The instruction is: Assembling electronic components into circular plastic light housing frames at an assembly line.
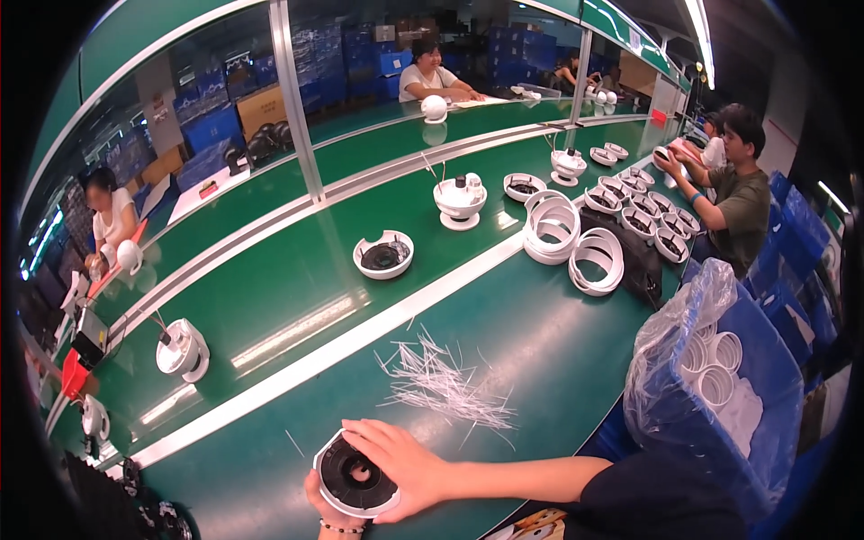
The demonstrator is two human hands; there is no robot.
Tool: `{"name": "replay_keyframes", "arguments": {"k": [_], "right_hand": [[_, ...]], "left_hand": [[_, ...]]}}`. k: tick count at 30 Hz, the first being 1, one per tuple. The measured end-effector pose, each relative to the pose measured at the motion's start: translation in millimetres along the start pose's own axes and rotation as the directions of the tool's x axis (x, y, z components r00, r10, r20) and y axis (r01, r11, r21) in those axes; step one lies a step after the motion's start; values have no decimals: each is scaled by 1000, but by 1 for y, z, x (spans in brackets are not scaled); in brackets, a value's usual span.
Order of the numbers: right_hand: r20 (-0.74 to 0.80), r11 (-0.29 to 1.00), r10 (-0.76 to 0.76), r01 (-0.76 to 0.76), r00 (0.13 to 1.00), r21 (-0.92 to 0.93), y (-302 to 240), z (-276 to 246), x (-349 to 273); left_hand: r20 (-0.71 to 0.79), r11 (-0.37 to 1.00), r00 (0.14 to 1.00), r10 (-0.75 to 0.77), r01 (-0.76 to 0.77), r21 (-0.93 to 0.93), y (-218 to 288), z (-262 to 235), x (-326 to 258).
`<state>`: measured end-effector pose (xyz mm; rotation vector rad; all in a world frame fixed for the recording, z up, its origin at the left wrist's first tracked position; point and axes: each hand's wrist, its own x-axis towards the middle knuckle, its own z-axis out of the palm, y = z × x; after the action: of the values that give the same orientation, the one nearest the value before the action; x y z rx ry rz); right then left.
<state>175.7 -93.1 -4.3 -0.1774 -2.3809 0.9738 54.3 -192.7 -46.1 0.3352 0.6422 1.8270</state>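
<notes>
Near the front edge of the green table, my two hands hold a round white housing with a black ring-shaped insert (pixel 337 468). My left hand (pixel 317 497), with a beaded bracelet at the wrist, grips its left and lower side. My right hand (pixel 403 463) lies over the right side, its fingers reaching across the upper rim. Skin shows through the hole in the middle of the insert. Beyond my hands lies a loose pile of thin white strips (pixel 441 387), and a single strip (pixel 294 442) rests just left of the housing.
Past a pale rail, a green conveyor (pixel 297 297) carries white housings (pixel 384 255) and round-based assemblies (pixel 460 202). White rings (pixel 596 261) are stacked at the table's far right. A plastic-lined blue bin (pixel 765 378) holds more rings. Dark parts (pixel 135 504) lie lower left; co-workers sit around.
</notes>
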Motion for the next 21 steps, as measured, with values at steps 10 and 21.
{"name": "replay_keyframes", "arguments": {"k": [10,21], "right_hand": [[-22,998,54,-54,998,26,26,-17,-7],[-781,311,-210,-717,589,-624,126,-301,-39]], "left_hand": [[-123,992,990,-65,77,95,9,32,31],[-247,924,969,-9,102,369,25,32,185]]}}
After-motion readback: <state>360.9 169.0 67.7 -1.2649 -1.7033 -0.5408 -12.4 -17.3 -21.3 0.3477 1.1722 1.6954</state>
